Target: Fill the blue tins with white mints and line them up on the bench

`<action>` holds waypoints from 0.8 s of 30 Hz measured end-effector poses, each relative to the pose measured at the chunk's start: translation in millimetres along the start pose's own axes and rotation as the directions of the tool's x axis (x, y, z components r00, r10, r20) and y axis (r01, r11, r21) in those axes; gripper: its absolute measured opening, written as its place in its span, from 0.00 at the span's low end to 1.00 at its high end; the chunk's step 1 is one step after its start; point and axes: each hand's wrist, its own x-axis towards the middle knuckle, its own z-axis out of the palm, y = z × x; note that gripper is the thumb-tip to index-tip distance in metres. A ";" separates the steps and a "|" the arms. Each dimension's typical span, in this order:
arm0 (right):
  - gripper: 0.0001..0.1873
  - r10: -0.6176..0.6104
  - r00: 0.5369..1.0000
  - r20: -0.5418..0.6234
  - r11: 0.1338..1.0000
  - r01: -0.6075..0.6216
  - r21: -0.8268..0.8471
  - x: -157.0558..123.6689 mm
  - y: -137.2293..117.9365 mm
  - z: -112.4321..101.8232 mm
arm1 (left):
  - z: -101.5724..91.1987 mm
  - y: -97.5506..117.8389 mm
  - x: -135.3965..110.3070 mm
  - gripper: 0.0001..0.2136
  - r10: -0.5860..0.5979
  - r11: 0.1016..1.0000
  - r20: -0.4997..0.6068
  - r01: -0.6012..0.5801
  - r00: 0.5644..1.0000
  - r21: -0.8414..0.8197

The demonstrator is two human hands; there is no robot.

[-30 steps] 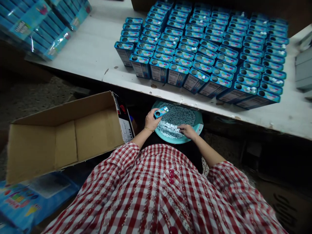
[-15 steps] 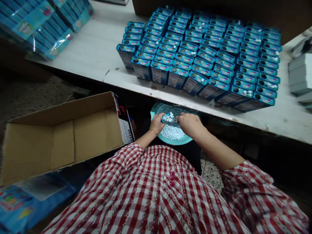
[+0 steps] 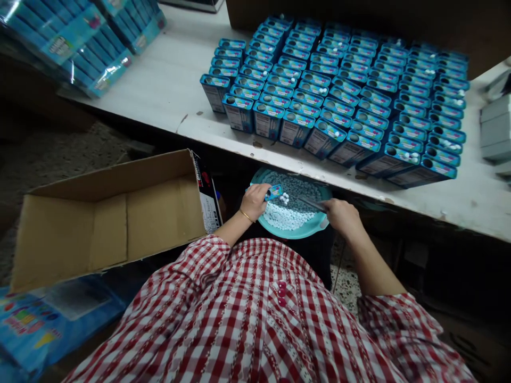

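Observation:
My left hand (image 3: pixel 254 202) is closed around a small blue box (image 3: pixel 273 192) with an opening in its top. A few white pellets (image 3: pixel 284 198) sit at the box's right end. Below it lies a turquoise basin (image 3: pixel 297 233) holding a mass of small white pellets (image 3: pixel 285 217). At the basin's right side my right hand (image 3: pixel 342 215) grips a grey tapered tool (image 3: pixel 313 204), perhaps a scoop. Its far end points left over the pellets, and its exact shape is too small to make out.
Rows of upright blue boxes (image 3: pixel 293 127) stand on the white table (image 3: pixel 167 101), some with pellets on top. Wrapped packs (image 3: pixel 72 42) lie at its left. An open cardboard box (image 3: pixel 107 223) is beside me, above a blue printed bag (image 3: pixel 75 314).
My right hand has moved right, away from the small box, and the grey tool now shows. The small box has turned and fewer pellets lie on it. The view has shifted slightly.

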 end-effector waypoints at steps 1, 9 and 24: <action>0.21 0.012 1.000 0.017 1.000 -0.012 0.017 2.1 1.6 8.2 | -6.6 -0.6 1.7 0.22 -0.009 1.000 -0.011 0.009 1.000 0.015; 0.24 0.001 1.000 0.027 0.994 -0.004 0.112 13.8 5.6 47.9 | -58.6 1.3 4.8 0.17 0.069 0.997 -0.155 -0.074 0.985 -0.024; 0.22 -0.028 0.999 -0.042 0.974 0.036 0.225 23.3 20.7 95.9 | -166.9 -78.4 68.9 0.20 -0.400 0.901 -0.490 0.235 0.775 -0.364</action>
